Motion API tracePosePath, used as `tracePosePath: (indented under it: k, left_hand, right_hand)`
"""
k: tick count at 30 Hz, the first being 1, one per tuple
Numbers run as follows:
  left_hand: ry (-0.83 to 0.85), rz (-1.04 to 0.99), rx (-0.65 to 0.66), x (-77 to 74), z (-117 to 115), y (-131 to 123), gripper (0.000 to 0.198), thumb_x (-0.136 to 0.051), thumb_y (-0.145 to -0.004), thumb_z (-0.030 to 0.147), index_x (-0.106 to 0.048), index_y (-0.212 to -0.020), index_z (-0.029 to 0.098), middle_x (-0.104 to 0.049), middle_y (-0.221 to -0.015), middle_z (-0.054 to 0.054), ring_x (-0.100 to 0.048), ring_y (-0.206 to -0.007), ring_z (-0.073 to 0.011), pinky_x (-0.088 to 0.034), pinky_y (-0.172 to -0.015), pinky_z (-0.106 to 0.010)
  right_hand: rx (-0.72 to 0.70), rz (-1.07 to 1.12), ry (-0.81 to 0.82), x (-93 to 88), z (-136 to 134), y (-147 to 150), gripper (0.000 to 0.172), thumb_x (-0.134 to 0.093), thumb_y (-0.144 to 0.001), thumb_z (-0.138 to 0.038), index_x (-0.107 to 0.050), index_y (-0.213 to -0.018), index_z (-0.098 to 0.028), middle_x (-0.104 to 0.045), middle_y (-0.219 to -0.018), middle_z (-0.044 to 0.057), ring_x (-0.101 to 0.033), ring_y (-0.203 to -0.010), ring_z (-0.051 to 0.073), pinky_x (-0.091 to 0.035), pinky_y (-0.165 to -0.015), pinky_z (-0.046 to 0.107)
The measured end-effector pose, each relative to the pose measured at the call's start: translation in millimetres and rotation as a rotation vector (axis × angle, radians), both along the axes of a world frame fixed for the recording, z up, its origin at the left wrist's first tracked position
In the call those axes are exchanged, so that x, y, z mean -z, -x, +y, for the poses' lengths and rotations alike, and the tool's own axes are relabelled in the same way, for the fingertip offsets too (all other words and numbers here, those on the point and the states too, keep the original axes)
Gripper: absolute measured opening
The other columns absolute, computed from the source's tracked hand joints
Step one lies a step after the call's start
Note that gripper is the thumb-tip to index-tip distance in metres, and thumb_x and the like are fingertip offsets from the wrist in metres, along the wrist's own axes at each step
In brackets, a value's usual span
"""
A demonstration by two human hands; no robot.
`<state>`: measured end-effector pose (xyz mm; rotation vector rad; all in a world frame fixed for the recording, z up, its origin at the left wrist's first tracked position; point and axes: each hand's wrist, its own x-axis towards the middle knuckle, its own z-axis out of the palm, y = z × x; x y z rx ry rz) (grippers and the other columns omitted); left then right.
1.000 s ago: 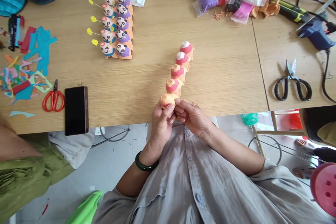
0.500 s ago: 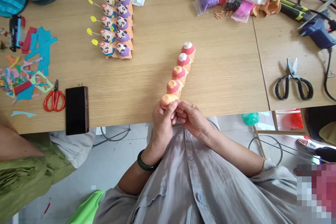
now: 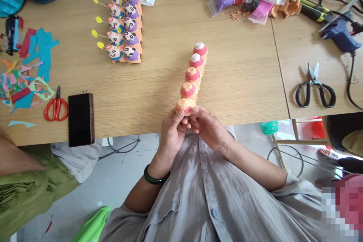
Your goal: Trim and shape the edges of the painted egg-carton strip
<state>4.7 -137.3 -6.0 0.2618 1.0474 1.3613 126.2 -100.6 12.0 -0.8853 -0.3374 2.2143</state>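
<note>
A strip of orange egg carton [image 3: 193,75] reaches away from me over the table's front edge. Its cups wear bands of pink-red clay, and the two farthest have white tops. My left hand [image 3: 172,130] pinches the left side of the nearest cup, thumb on top. On the right side of that same cup, my right hand [image 3: 208,126] grips with thumb and fingers. A small pink patch shows on the cup's front between the two thumbs. The fingertips beneath the strip are partly hidden.
A decorated egg carton [image 3: 121,32] with panda faces stands at the back left. Red scissors [image 3: 56,107] and a black phone [image 3: 81,120] lie left; black-handled shears [image 3: 315,87], a blue glue gun [image 3: 340,34] and clay packets [image 3: 222,0] lie right. Another person's green clothing [image 3: 25,193] is at lower left.
The strip's near end has turned slightly and moved a little to the right. My thumbs have moved apart, uncovering the pink patch on the nearest cup.
</note>
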Motion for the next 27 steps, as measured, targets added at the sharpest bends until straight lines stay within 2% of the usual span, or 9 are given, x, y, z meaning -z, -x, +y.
tracePosePath:
  k: [3,7,10,13,16,20,27]
  left_hand:
    - [-0.011,0.024,0.007,0.9,0.6,-0.4,0.039,-0.092,-0.074,0.049,-0.07,-0.078,0.017,-0.056,-0.058,0.006,-0.058,-0.048,-0.0091,-0.058,-0.044,-0.022]
    - [-0.013,0.035,0.027,1.5,0.4,0.6,0.039,-0.093,-0.073,0.048,-0.069,-0.077,0.017,-0.059,-0.058,0.006,-0.06,-0.049,-0.0086,-0.058,-0.046,-0.02]
    - [-0.022,0.029,0.056,1.9,-0.5,0.9,0.039,-0.094,-0.072,0.046,-0.07,-0.082,0.017,-0.063,-0.062,0.005,-0.064,-0.052,-0.0101,-0.061,-0.051,-0.023]
    - [-0.017,0.039,0.05,1.2,-0.8,-1.2,0.04,-0.096,-0.069,0.045,-0.07,-0.083,0.018,-0.064,-0.064,0.005,-0.065,-0.052,-0.0106,-0.063,-0.052,-0.025]
    - [-0.003,0.071,0.01,-2.3,0.7,-5.3,0.037,-0.094,-0.071,0.043,-0.067,-0.078,0.018,-0.06,-0.059,0.007,-0.06,-0.048,-0.0091,-0.059,-0.047,-0.023]
    - [0.019,0.105,-0.052,-8.8,3.1,-10.8,0.038,-0.092,-0.072,0.042,-0.063,-0.074,0.019,-0.056,-0.054,0.008,-0.051,-0.042,-0.0065,-0.052,-0.041,-0.019]
    - [0.021,0.137,-0.079,-9.5,3.4,-15.5,0.042,-0.09,-0.072,0.044,-0.055,-0.067,0.019,-0.051,-0.048,0.008,-0.047,-0.039,-0.0058,-0.045,-0.039,-0.017]
  right_hand:
    - [0.012,-0.016,-0.017,0.1,-2.0,-0.7,0.037,-0.095,-0.071,-0.041,-0.067,-0.077,-0.016,-0.064,-0.063,-0.003,-0.058,-0.058,0.008,-0.037,-0.049,0.018]
    - [0.025,-0.017,-0.023,0.3,-0.9,-0.7,0.038,-0.095,-0.071,-0.041,-0.066,-0.073,-0.017,-0.059,-0.058,-0.005,-0.057,-0.055,0.008,-0.035,-0.048,0.018]
    - [0.036,-0.024,0.001,0.9,0.7,-1.4,0.038,-0.097,-0.068,-0.039,-0.066,-0.072,-0.016,-0.065,-0.063,-0.002,-0.058,-0.056,0.008,-0.033,-0.047,0.018]
    - [0.035,-0.029,0.014,1.5,0.8,-2.0,0.038,-0.096,-0.068,-0.037,-0.065,-0.071,-0.017,-0.063,-0.061,-0.003,-0.054,-0.053,0.007,-0.031,-0.047,0.018]
    - [0.034,-0.013,0.009,1.3,-0.6,-1.4,0.038,-0.094,-0.07,-0.036,-0.062,-0.07,-0.017,-0.06,-0.06,-0.005,-0.054,-0.052,0.006,-0.032,-0.048,0.019]
    - [0.012,0.028,0.001,2.6,-1.4,0.9,0.042,-0.089,-0.075,-0.044,-0.059,-0.066,-0.018,-0.056,-0.056,-0.004,-0.061,-0.054,0.01,-0.035,-0.049,0.02]
    - [0.025,0.018,0.001,7.8,-1.7,2.4,0.047,-0.092,-0.072,-0.045,-0.056,-0.063,-0.018,-0.055,-0.055,-0.005,-0.062,-0.052,0.011,-0.033,-0.048,0.021]
